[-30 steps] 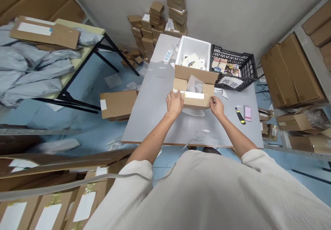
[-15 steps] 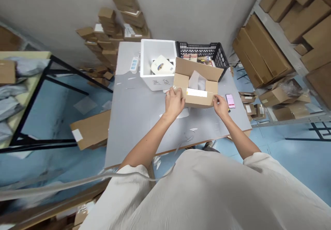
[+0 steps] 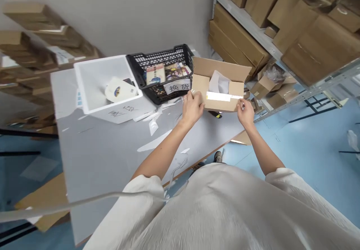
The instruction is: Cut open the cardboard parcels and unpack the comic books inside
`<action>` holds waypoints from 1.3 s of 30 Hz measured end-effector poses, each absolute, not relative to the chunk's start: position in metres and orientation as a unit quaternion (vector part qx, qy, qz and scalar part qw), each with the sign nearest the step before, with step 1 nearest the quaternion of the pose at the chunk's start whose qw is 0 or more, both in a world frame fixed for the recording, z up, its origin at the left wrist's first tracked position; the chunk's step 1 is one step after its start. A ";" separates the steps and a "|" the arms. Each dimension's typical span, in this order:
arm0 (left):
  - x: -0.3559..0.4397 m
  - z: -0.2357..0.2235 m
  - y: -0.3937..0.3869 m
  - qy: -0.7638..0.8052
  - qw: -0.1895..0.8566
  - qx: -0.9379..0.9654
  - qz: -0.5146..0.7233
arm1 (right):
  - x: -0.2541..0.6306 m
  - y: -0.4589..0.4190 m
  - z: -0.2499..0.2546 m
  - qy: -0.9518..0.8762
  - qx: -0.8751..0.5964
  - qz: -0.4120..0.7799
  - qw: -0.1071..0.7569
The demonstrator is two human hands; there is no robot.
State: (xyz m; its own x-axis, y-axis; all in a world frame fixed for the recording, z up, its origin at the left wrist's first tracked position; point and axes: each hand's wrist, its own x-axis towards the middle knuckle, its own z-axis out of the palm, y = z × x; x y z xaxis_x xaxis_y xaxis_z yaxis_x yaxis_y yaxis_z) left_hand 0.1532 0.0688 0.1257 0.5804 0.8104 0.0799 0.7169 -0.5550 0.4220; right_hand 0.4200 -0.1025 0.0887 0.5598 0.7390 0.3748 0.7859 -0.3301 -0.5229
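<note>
An open cardboard box [image 3: 220, 105] is held up over the right part of the grey table [image 3: 107, 148], its flaps spread. Whitish translucent wrapping [image 3: 218, 82] shows inside it, and a white label strip runs along the near flap. My left hand [image 3: 192, 107] is closed on the box's left front corner. At the right front corner, my right hand [image 3: 245, 112] pinches the cardboard edge. Beneath the box a black and yellow object [image 3: 216, 114] lies on the table, mostly hidden.
A white bin [image 3: 112, 109] with a white item inside stands at the table's back left. Beside it is a black plastic crate [image 3: 160, 96] holding packets. Paper scraps [image 3: 153, 124] lie on the tabletop. Shelving [image 3: 275, 51] with cartons is at right; stacked boxes [image 3: 36, 51] stand at left.
My view has turned to the right. The box, still in both hands, has moved right relative to the bin and crate, toward the table's right side. Both hands keep their grip.
</note>
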 end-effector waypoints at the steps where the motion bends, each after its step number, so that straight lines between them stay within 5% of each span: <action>1: 0.170 0.124 0.070 0.425 0.182 0.877 0.134 | 0.432 -0.112 0.091 -0.457 -0.821 -0.044 0.339; 13: 0.343 0.075 0.094 0.243 0.304 0.909 0.152 | 0.533 -0.183 0.076 -0.378 -0.880 -0.025 0.288; 20: 0.317 0.038 0.080 0.261 0.330 0.899 0.124 | 0.521 -0.160 0.040 -0.422 -0.868 0.054 0.257; 39: 0.162 0.039 0.086 0.299 0.317 0.892 0.118 | 0.395 -0.074 0.018 -0.563 -0.756 0.169 0.289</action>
State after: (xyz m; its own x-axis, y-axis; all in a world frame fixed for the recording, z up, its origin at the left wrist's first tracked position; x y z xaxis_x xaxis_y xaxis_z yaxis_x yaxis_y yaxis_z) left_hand 0.1617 0.0858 0.0385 0.7929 0.6089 0.0204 0.4598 -0.6201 0.6356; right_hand 0.3951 -0.0739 0.0183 0.3088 0.9486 0.0688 0.7530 -0.1996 -0.6271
